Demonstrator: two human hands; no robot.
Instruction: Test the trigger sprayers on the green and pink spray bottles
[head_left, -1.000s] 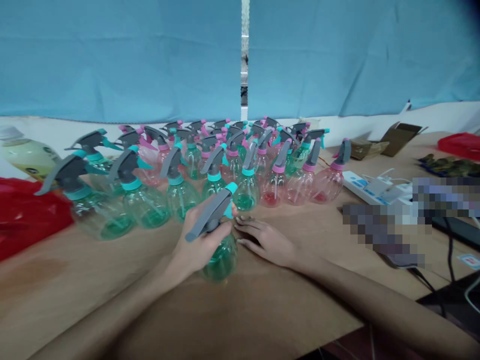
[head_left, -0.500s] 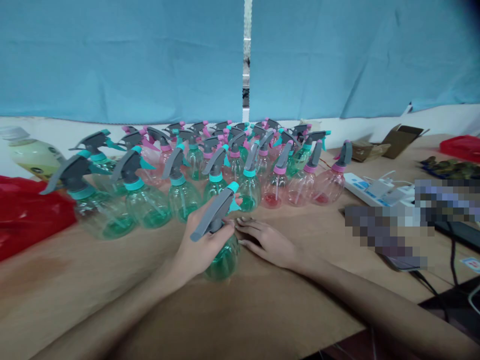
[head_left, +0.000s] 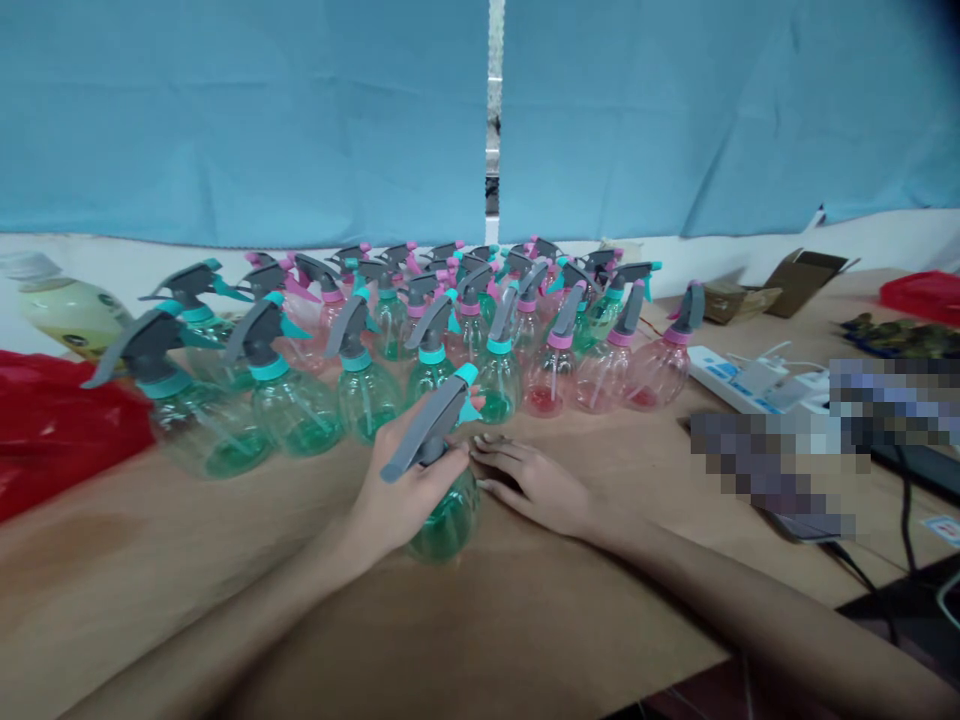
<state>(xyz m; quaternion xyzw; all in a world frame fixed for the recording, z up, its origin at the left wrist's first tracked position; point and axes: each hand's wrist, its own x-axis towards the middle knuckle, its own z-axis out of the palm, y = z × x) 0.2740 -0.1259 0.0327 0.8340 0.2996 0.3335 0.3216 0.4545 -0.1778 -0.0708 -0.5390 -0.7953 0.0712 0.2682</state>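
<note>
My left hand (head_left: 405, 480) is wrapped round the neck of a clear green spray bottle (head_left: 448, 525) with a grey and turquoise trigger head. The bottle stands on the table with some green liquid inside, and its nozzle points away from me. Just right of the bottle, my right hand (head_left: 536, 485) lies palm down on the tabletop with its fingers stretched toward the bottle; nothing is in it. Behind both hands runs a front row of spray bottles, among them a green spray bottle (head_left: 296, 415) and a pink spray bottle (head_left: 551, 385).
More spray bottles crowd behind the front row. A red plastic bag (head_left: 60, 430) and a pale yellow bottle (head_left: 67, 310) sit at left. On the right are a power strip (head_left: 724, 375), an open cardboard box (head_left: 802, 280) and cables. A blue cloth (head_left: 300, 120) hangs behind.
</note>
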